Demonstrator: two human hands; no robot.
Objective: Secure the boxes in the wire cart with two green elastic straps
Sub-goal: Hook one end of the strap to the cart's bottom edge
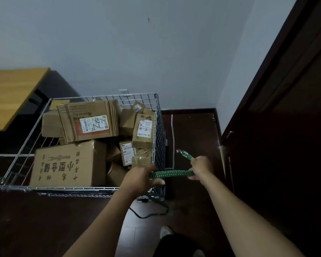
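head view looks down on a wire cart standing on a dark floor, filled with cardboard boxes heaped at angles. one box in the far left corner carries a label marked 5-2; another against the right side is marked 4-2. a green strap runs taut between the two hands, just outside the cart's near right corner. the left hand sits at that corner, fingers curled round one end of the stretch. the right hand, off to the right of the cart, is closed in a fist round the strap, and the metal hook sticks up past its knuckles. a darker green length trails below the corner toward the floor. a wooden table stands at the far left, a dark door at the right.
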